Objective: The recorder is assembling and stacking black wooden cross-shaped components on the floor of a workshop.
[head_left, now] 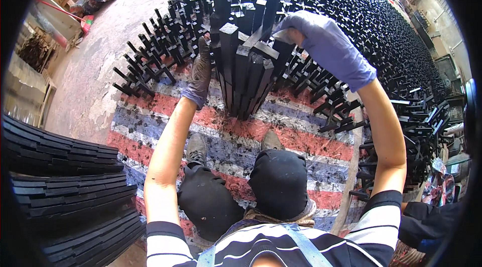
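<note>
Standing upright on the striped red, white and blue mat (pixel 281 134), a bundle of black painted sticks (pixel 243 61) is between both gloved hands. The left hand (pixel 201 74), in a dark glove, lies flat against the left side of the bundle, fingers stretched upward. The right hand (pixel 321 46), in a purple glove, is closed around the top ends of some sticks on the right side. Around the bundle, many black sticks set in crossed rows (pixel 361 21) cover the floor. A stack of black slats (pixel 65 181) lies at the left
</note>
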Tool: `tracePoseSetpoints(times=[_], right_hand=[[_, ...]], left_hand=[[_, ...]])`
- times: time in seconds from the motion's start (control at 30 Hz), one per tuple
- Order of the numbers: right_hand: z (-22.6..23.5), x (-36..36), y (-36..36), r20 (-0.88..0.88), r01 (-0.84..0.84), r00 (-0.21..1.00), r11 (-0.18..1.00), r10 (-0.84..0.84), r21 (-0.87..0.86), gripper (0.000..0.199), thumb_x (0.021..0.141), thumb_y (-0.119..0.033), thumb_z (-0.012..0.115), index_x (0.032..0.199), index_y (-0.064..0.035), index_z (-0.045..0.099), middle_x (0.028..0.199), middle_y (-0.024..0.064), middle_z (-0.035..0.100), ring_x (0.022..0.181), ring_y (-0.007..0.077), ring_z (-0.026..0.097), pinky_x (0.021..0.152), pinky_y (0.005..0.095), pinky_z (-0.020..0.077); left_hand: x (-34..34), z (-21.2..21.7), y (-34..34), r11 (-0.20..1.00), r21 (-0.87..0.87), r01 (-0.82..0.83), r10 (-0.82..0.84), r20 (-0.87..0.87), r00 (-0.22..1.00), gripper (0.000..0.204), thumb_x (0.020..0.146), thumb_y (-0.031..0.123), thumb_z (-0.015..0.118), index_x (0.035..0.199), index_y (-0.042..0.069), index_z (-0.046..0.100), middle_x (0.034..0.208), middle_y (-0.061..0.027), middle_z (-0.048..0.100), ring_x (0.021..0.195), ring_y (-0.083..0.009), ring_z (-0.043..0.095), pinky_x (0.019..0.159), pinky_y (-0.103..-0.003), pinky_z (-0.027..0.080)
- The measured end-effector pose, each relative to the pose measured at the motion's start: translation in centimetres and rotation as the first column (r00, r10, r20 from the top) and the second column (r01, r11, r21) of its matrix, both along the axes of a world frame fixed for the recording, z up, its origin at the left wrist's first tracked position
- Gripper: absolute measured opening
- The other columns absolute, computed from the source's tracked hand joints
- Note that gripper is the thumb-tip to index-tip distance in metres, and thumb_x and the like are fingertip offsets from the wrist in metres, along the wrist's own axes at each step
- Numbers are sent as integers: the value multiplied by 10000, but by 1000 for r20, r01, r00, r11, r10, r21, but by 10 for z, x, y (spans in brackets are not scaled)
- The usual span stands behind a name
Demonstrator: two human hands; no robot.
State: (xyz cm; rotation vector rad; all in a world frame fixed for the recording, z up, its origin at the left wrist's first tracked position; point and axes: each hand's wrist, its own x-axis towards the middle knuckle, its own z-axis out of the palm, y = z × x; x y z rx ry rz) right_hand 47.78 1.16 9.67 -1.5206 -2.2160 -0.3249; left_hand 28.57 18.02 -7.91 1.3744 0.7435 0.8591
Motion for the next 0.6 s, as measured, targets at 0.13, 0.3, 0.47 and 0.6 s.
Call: tracePoseSetpoints(times=[0.13, 0.3, 0.47, 0.6], right_hand=[[-18, 3, 13, 126, -20, 992, 997, 10, 79, 183, 825, -254, 549, 822, -71, 560, 659, 59, 563, 610, 216, 569, 567, 319, 457], [-22, 17, -3, 87, 25, 995, 987, -40, 159, 187, 763, -272, 606, 853, -108, 602, 820, 20, 641, 773, 199, 610, 700, 314, 457], [-46, 5, 5, -124, 11, 990, 853, 63, 522, 564, 723, -361, 592, 1197, -79, 473, 1038, 127, 559, 828, 298, 569, 704, 374, 468], [-110, 25, -70, -475, 342, 866, 876, -153, 341, 550, 775, -403, 591, 1206, -79, 483, 1110, 121, 559, 892, 255, 582, 779, 349, 454]], left_hand=[[-4, 3, -6, 999, -9, -34, 33, -70, 997, 732, 845, 639, 279, 1300, 73, 376, 1199, -70, 482, 1054, -186, 469, 920, -302, 352], [11, -4, 1, 993, 87, 75, -83, 85, 993, 605, 898, 533, 315, 1231, 48, 455, 1138, -59, 508, 994, -148, 455, 911, -277, 351], [-4, -67, 72, 997, -76, -11, 21, 138, 990, 324, 906, 156, 387, 1172, 4, 491, 1157, -128, 513, 1093, -223, 460, 975, -356, 326], [-30, -55, 86, 997, -70, -24, 28, 64, 998, 417, 908, 261, 359, 1207, -18, 441, 1188, -111, 487, 1071, -230, 472, 954, -348, 377]])
